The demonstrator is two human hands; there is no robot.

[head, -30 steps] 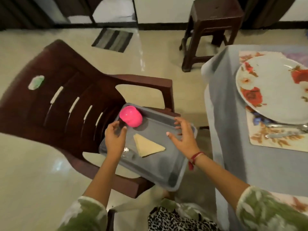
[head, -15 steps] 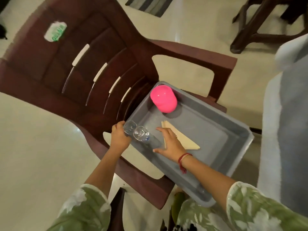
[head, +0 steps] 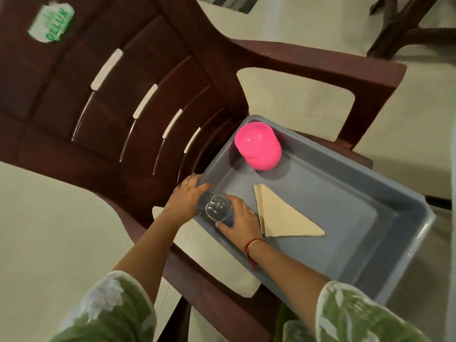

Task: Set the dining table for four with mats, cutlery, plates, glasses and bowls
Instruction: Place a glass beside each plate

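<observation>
A grey plastic tray (head: 350, 161) lies on the seat of a brown plastic chair (head: 128, 95). In its far corner stands a stack of pink bowls (head: 257, 146), upside down. A pile of folded beige napkins (head: 281, 218) lies in the middle. Two clear glasses stand at the tray's left corner. My left hand (head: 183, 201) curls round the farther glass (head: 204, 199), which it mostly hides. My right hand (head: 240, 224) wraps round the nearer glass (head: 218, 211).
The chair's armrest (head: 333, 67) runs behind the tray. A dark wooden stool (head: 404, 30) stands on the pale tiled floor (head: 49, 230) at the top right. A striped rug's edge (head: 232, 2) shows at the top.
The view has swung away from the table and closer to the tray. My right hand moved from the napkins onto the nearer glass; my left hand stays at the other glass.
</observation>
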